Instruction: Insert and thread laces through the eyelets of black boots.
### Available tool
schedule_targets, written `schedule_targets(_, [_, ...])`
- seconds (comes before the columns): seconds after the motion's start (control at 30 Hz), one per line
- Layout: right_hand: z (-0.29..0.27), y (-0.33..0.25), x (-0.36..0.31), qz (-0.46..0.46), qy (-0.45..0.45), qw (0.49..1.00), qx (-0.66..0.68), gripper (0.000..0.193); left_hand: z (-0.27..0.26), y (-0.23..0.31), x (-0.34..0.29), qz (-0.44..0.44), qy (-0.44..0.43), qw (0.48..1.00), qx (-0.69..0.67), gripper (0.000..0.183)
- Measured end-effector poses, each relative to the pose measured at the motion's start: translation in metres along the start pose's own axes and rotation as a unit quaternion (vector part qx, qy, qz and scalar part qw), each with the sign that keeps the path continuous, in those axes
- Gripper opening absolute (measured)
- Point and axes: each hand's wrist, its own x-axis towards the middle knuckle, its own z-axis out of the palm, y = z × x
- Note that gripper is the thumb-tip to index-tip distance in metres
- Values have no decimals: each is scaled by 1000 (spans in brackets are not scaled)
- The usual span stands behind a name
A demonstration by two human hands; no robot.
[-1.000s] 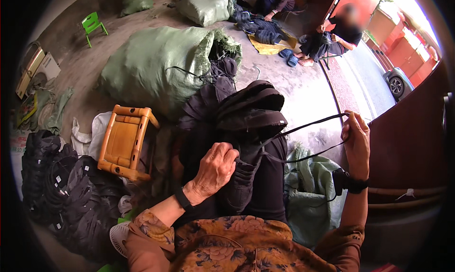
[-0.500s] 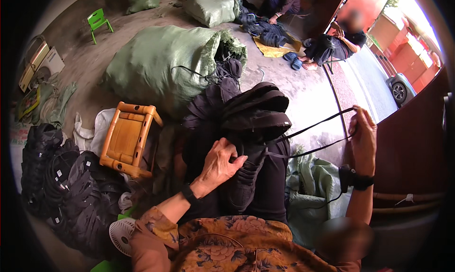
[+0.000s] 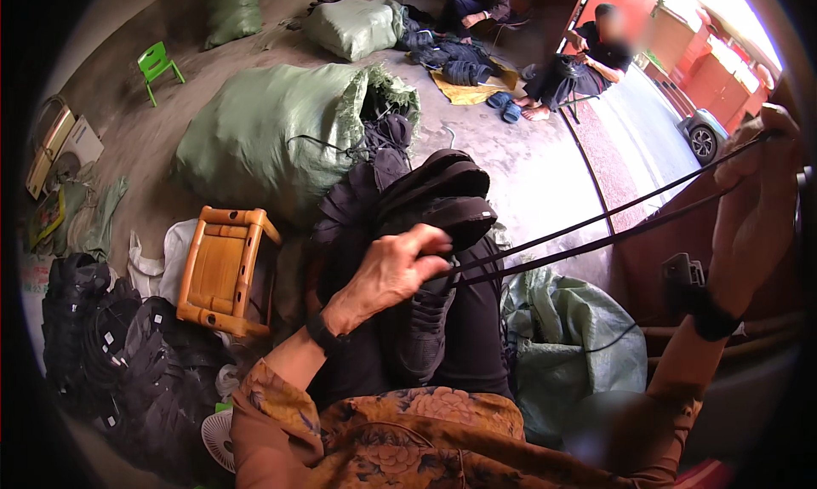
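A black lace-up shoe (image 3: 423,331) lies across my lap, toe toward me, against several more black shoes (image 3: 438,187) bunched at my knees. My left hand (image 3: 383,276) is at the shoe's upper, thumb and fingers curled around its opening; the fingertips are a little blurred. Out to the far right, my right hand (image 3: 762,170) is raised and closed on the end of a black shoelace (image 3: 587,244). Two strands of that lace run taut from the shoe to my fingers. Dark bands sit on both wrists.
A bamboo stool (image 3: 223,272) and a heap of black shoes (image 3: 128,344) are on my left. Ahead lies a bulging green woven sack (image 3: 272,140) of black shoes. Another green sack (image 3: 570,344) rests by my right leg. Two people sit farther off, near blue slippers (image 3: 504,106).
My right hand has swung outward to the right and up, drawing the shoelace out longer. The left hand stays at the shoe, its fingers slightly lifted. The whole view has shifted a little.
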Motion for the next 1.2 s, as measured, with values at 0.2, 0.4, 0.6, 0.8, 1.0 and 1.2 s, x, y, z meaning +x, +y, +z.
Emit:
schedule_targets(0.2, [12,22,-25,52,20,995,88,27,0,25,3,-32,-119,945,-304,30])
schedule_targets(0.4, [-85,169,-169,379,212,828,354,18,-62,-89,-55,-197,227,779,-550,33])
schedule_targets(0.6, [-111,270,-310,546,418,648,328,9,-144,-193,-101,-148,345,676,-634,18])
schedule_targets(0.8, [36,234,-292,505,129,821,234,34,-212,-182,-112,-157,464,686,-538,22])
schedule_targets(1.0, [124,161,-262,482,-135,861,90,16,-147,-115,-104,-210,328,918,-76,25])
schedule_targets(1.2, [130,139,-259,449,-253,857,6,11,-19,-72,-78,-150,129,979,42,7])
